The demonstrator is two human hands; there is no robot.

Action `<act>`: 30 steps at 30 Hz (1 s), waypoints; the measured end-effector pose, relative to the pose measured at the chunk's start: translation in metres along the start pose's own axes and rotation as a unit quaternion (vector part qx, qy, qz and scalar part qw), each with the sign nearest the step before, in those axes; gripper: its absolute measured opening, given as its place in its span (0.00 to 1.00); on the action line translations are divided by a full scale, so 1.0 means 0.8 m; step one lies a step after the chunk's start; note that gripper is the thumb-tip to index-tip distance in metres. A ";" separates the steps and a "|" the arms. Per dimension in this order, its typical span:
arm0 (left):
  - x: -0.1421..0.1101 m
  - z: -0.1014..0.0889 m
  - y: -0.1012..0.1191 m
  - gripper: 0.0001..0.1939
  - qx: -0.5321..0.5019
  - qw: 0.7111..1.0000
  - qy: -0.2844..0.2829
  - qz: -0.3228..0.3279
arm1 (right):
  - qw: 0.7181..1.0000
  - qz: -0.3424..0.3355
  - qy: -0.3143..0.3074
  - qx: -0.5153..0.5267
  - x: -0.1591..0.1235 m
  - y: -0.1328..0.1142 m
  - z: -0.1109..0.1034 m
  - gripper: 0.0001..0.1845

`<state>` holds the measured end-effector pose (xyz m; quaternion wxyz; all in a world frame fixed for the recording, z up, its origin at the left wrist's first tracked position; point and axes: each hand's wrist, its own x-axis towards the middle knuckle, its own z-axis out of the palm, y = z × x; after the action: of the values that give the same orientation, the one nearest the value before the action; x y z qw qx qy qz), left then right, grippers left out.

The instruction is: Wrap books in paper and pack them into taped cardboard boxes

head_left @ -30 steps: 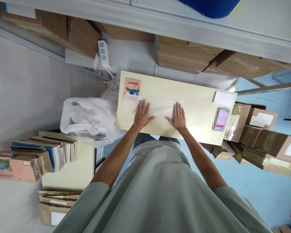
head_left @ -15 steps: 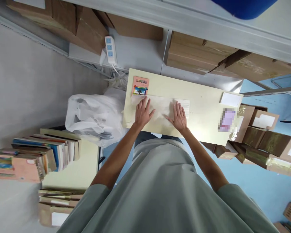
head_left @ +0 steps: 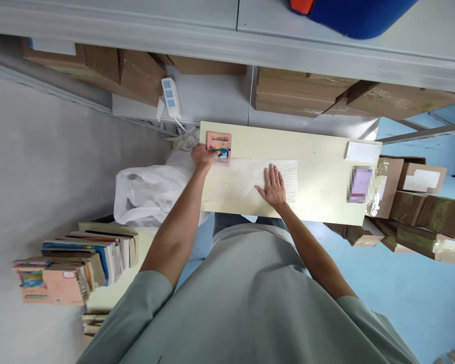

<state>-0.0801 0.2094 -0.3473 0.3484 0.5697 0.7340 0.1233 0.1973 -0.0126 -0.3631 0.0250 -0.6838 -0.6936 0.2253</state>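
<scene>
A small pink book (head_left: pixel 223 137) with a picture on its cover lies at the left end of the cream table (head_left: pixel 318 174). My left hand (head_left: pixel 203 155) is closed at the book's left edge, its thumb on top of the cover and its other fingers out of sight. Just in front of the book, a thin white translucent wrapping sheet (head_left: pixel 246 174) is spread flat, overlapping the book's lower edge. On the right part of this sheet rests my right hand (head_left: pixel 274 186), palm down with the fingers stretched out.
A white plastic bag (head_left: pixel 136 189) sits left of the table, near stacked books (head_left: pixel 94 258). At the table's right end lie a white pad (head_left: pixel 361 151) and a blurred purple item (head_left: pixel 360 184). Cardboard boxes (head_left: pixel 296 91) and a power strip (head_left: pixel 172 98) are on the shelf behind.
My left hand has moved from lying flat on the sheet, left and away from me, to the pink book's edge. My right hand stays flat on the sheet. The view has shifted slightly.
</scene>
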 end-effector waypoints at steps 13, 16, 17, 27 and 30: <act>-0.065 -0.080 0.058 0.11 -0.080 0.975 0.203 0.045 | 0.999 -0.009 -0.014 0.036 0.002 -0.002 -0.012 0.51; -0.105 -0.056 0.073 0.14 -0.201 0.969 0.140 0.030 | 0.996 0.010 -0.001 0.091 -0.002 0.000 -0.032 0.46; -0.121 -0.041 0.076 0.15 -0.240 0.966 0.099 0.013 | 0.991 0.024 0.011 0.130 -0.005 0.002 -0.041 0.45; -0.249 0.143 0.092 0.25 -0.311 0.935 -0.132 -0.109 | 0.898 0.173 -0.005 0.405 -0.070 0.056 -0.078 0.44; -0.247 0.161 0.083 0.20 -0.260 0.955 -0.111 -0.091 | 0.921 0.185 -0.014 0.342 -0.075 0.063 -0.068 0.40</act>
<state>0.0751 0.0208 -0.3288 0.5733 0.4005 0.6822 0.2136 0.2673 -0.0571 -0.3155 0.2053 -0.7466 -0.4353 0.4594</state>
